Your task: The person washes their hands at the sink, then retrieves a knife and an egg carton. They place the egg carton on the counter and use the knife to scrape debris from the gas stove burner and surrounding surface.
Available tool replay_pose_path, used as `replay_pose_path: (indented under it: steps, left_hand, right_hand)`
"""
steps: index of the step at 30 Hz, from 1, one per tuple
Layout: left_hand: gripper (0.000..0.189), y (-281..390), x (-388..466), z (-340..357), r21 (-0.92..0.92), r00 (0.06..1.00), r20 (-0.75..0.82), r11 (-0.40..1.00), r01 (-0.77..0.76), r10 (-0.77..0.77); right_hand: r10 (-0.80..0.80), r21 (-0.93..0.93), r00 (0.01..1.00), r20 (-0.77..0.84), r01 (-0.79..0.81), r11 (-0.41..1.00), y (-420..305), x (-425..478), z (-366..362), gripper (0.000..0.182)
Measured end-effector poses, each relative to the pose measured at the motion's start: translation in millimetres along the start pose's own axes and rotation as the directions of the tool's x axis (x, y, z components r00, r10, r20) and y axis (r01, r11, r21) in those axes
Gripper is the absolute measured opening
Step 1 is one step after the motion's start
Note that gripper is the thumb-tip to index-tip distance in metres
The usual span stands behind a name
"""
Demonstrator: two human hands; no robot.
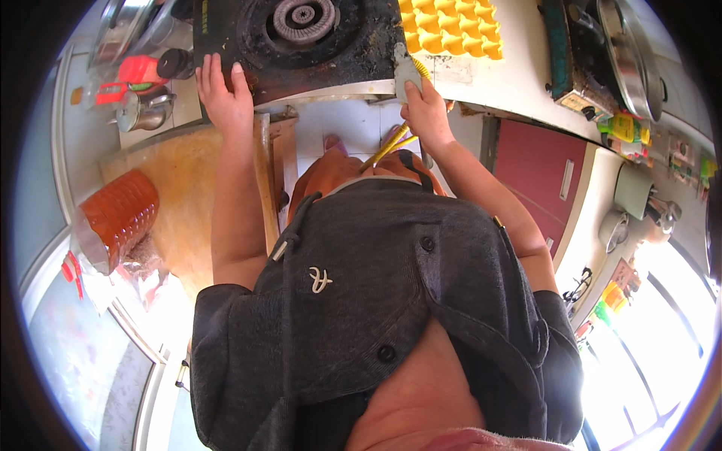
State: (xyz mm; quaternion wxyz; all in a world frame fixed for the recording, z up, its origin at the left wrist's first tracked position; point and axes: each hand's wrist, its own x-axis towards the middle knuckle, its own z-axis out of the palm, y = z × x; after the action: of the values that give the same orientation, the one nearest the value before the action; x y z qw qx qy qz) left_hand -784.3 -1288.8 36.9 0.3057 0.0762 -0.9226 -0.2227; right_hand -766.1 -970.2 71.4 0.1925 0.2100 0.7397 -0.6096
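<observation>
A black gas stove top (361, 62), stained and crusted, lies before me with a round metal burner (303, 20) in it. My left hand (227, 93) rests with spread fingers on the stove's front left part and holds nothing. My right hand (426, 113) grips a flat grey scraper-like tool (403, 73), its dirty blade end at the stove's right edge. Beside that hand a yellow corrugated gas hose (389, 147) runs down from the counter. Just right of the stove lies a yellow egg tray (454, 28).
At left stand a steel pitcher (148, 110), a red-lidded container (138, 69) and a large reddish-brown plastic jug (121, 211) on a wooden board (186, 180). Another stove unit (584, 67) with a metal pan (632, 56) is at right, above a red cabinet door (536, 169).
</observation>
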Motion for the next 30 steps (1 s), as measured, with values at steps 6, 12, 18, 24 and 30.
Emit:
replay_pose_path:
  steps: [6,12,18,24,30]
  left_hand:
    - [0.021,107,-61,-18,-0.563,0.859,0.504,0.723,0.401,-0.084]
    - [0.036,164,-83,5,-0.114,0.115,0.993,-0.041,0.993,0.015]
    - [0.033,162,-66,8,-0.094,0.093,0.995,0.044,0.995,0.019]
    - [0.039,148,-56,-3,-0.011,0.006,0.994,0.048,0.999,0.107]
    - [0.039,149,-70,2,0.128,-0.107,0.979,-0.114,0.985,0.176]
  right_hand:
    - [-0.014,0.038,0.998,-0.065,0.017,0.999,9,-10,29,0.019]
    - [-0.041,0.168,0.998,-0.056,0.05,0.984,12,-13,33,0.026]
    - [-0.136,-0.271,0.988,0.074,0.151,0.951,-22,-22,3,0.035]
    - [-0.34,-0.377,0.937,0.083,0.345,0.859,-22,6,-37,0.025]
    - [0.149,-0.063,0.937,0.317,-0.136,0.989,-21,-10,-21,0.032]
